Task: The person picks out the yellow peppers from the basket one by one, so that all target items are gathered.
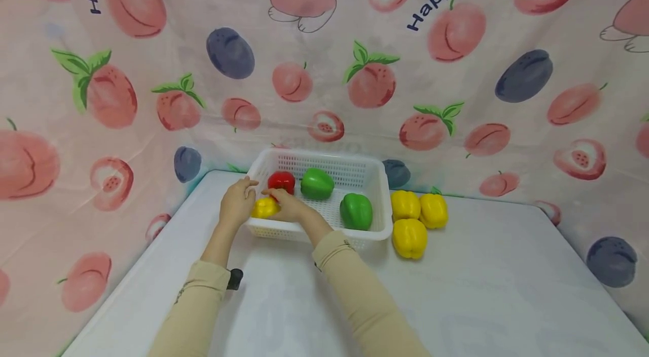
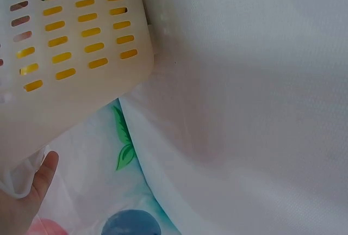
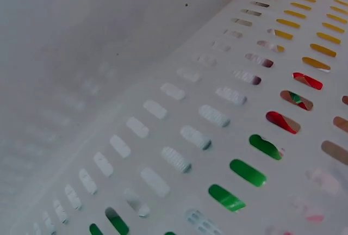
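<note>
A white perforated basket (image 1: 324, 227) stands on the table, with my left hand (image 1: 236, 205) gripping its left rim. In the left wrist view one finger (image 2: 46, 172) lies outside the rim. My right hand (image 1: 291, 208) reaches over the near side into the basket. Its fingers hold a yellow bell pepper (image 1: 265, 208) in the near left corner. Just behind lies a red bell pepper (image 1: 281, 181), partly covered by the right fingers. Two green bell peppers, one at the back (image 1: 317, 184) and one at the right (image 1: 356, 212), sit in the basket.
Right of the basket three yellow bell peppers are grouped, one at the back left (image 1: 405, 205), one at the back right (image 1: 434, 210) and one in front (image 1: 409, 239). A fruit-print cloth (image 1: 324, 75) hangs behind the white table (image 1: 507, 267).
</note>
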`<state>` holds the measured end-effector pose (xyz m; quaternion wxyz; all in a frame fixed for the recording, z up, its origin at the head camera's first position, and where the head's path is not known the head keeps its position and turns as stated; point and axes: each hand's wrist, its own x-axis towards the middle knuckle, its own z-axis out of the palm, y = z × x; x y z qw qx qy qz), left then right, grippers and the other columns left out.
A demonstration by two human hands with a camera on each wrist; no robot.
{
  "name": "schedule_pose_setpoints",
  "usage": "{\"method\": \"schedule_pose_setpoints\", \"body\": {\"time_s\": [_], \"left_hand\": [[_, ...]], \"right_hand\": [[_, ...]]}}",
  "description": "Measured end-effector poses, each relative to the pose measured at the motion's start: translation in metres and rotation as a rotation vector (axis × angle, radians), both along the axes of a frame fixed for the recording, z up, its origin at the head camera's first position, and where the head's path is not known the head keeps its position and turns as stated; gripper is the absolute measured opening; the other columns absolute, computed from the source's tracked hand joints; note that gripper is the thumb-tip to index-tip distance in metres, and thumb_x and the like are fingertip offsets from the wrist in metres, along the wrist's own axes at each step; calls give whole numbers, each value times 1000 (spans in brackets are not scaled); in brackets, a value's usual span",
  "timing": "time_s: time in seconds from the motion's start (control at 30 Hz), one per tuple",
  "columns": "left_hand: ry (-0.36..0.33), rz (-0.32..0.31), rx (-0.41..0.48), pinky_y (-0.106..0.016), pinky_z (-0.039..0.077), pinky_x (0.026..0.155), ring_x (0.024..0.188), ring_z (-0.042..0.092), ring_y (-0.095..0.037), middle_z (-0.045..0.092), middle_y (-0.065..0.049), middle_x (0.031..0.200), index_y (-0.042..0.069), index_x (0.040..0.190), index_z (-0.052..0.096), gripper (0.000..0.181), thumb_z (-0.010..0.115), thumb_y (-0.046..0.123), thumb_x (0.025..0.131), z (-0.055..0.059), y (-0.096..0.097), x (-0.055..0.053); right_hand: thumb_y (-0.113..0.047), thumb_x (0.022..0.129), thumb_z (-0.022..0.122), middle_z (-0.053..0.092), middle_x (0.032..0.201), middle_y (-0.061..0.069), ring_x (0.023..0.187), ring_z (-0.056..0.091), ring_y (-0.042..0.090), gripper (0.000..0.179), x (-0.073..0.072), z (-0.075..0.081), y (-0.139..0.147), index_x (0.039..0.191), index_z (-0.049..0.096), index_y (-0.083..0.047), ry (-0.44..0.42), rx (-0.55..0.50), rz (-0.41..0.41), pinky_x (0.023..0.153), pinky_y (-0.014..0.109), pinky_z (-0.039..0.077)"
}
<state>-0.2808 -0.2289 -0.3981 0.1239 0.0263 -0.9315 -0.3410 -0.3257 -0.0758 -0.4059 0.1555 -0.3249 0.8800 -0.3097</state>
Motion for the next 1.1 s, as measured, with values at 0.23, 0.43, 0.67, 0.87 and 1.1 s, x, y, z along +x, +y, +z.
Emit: {"method": "schedule_pose_setpoints", "body": {"time_s": [0.23,0.43,0.67,0.87,1.1], "left_hand": [[-11,15,-6,-59,29,109,135,35,-42,40,-22,145,0,126,57,36,40,13,97,0,1,0],[-11,11,-4,-59,29,109,135,35,-42,40,-21,146,0,125,57,35,41,13,97,-1,1,-1],[-8,13,-9,-59,29,109,135,35,-42,40,-21,145,0,125,57,35,41,13,96,-1,1,0],[-10,19,-15,-59,30,109,135,35,-42,41,-22,145,0,126,57,35,42,13,96,-1,1,-1],[-2,20,-18,-58,30,109,135,36,-42,41,-22,145,0,125,57,36,41,13,96,-1,1,-1]], "right_hand": [[-23,87,66,41,148,2,134,41,21,66,2,0,0,145,34,-22,-51,11,-15,114,39,33],[-23,87,67,47,143,2,127,47,22,63,3,0,1,143,38,-23,-50,41,-24,112,41,35],[-21,86,68,51,138,2,122,50,21,61,2,0,-1,140,42,-19,-25,53,-8,110,39,38],[-22,84,69,51,138,1,121,50,19,61,3,1,1,139,42,-20,-50,35,-7,111,39,37],[-25,85,68,50,138,4,121,50,20,61,6,2,1,139,40,-16,-26,25,-26,111,39,37]]}}
